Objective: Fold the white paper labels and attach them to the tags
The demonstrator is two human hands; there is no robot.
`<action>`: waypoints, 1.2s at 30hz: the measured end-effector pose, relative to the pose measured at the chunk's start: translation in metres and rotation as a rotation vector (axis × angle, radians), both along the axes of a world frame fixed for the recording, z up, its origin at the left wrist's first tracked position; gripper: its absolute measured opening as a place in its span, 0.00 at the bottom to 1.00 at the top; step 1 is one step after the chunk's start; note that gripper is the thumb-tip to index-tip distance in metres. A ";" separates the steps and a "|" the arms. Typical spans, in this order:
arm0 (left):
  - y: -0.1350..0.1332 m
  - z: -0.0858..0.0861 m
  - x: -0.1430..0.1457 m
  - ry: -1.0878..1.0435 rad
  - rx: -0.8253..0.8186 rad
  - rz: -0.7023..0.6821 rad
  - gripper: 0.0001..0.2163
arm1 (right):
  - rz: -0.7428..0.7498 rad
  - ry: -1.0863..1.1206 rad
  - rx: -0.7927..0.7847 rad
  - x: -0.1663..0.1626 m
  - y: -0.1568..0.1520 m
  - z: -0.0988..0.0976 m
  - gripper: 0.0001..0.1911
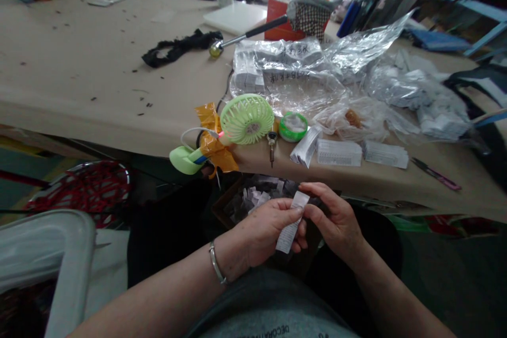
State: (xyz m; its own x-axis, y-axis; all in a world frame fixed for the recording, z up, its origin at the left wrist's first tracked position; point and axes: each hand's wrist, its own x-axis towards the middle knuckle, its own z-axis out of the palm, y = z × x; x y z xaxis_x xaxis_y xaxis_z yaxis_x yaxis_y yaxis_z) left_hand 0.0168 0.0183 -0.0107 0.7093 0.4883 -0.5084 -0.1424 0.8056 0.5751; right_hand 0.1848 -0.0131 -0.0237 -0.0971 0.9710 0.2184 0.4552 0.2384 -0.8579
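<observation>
Both my hands are below the table edge, over my lap. My left hand (265, 229) and my right hand (335, 219) pinch a narrow white printed label strip (290, 227) between thumb and fingers, the strip hanging down between them. Just behind my hands sits a dark box (253, 200) full of small white and grey label pieces. On the table edge above lie folded stacks of white labels (339, 152), one stack tilted at the left (304, 147).
A small green fan (246, 119) taped with orange tape stands at the table edge, beside a green tape roll (293, 127) and a small tool (271, 148). Clear plastic bags of labels (285, 71), pink-handled snips (435, 174), a red tissue box (283, 24) and a metal-headed tool (245, 37) lie further back.
</observation>
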 end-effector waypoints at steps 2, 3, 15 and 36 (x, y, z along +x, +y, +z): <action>-0.001 0.000 0.001 0.019 0.007 0.007 0.09 | 0.019 -0.080 0.048 -0.001 -0.001 0.001 0.16; -0.001 0.000 0.001 0.026 0.010 0.010 0.08 | 0.029 -0.099 0.060 -0.002 -0.001 0.001 0.16; -0.002 -0.002 0.001 0.013 -0.015 0.023 0.09 | -0.016 -0.010 -0.016 -0.010 -0.005 -0.007 0.14; 0.003 -0.008 -0.012 0.215 0.316 0.157 0.11 | -0.093 0.332 -0.412 -0.037 0.028 -0.001 0.07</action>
